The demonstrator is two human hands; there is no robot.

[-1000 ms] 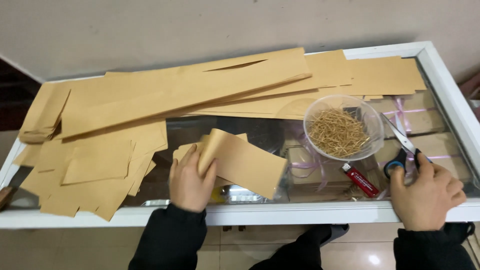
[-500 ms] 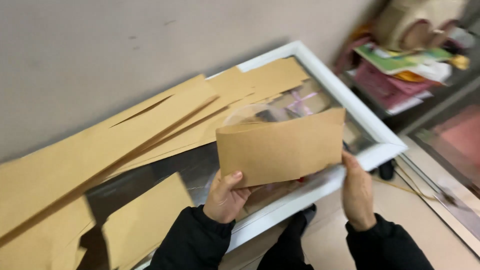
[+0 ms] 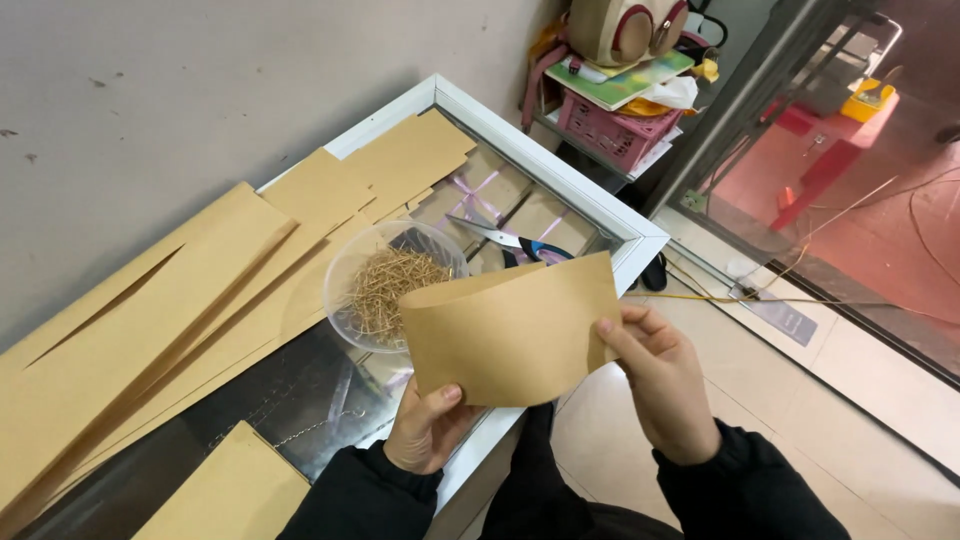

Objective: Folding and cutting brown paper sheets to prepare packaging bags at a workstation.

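The left hand now pinches the brown paper piece at its lower edge (thumb in front), the right hand pinches its right edge; the plastic bowl and scissors have come back into view behind it.

One head-worn camera looks steeply down, close over the glass-topped counter.

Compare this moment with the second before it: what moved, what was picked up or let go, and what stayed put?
The right hand let go of the scissors, which now lie on the glass counter, and took the right edge of the brown paper piece. The left hand lifted that piece off the counter; both hands now hold it up. The clear bowl of shreds and long paper strips stayed put.
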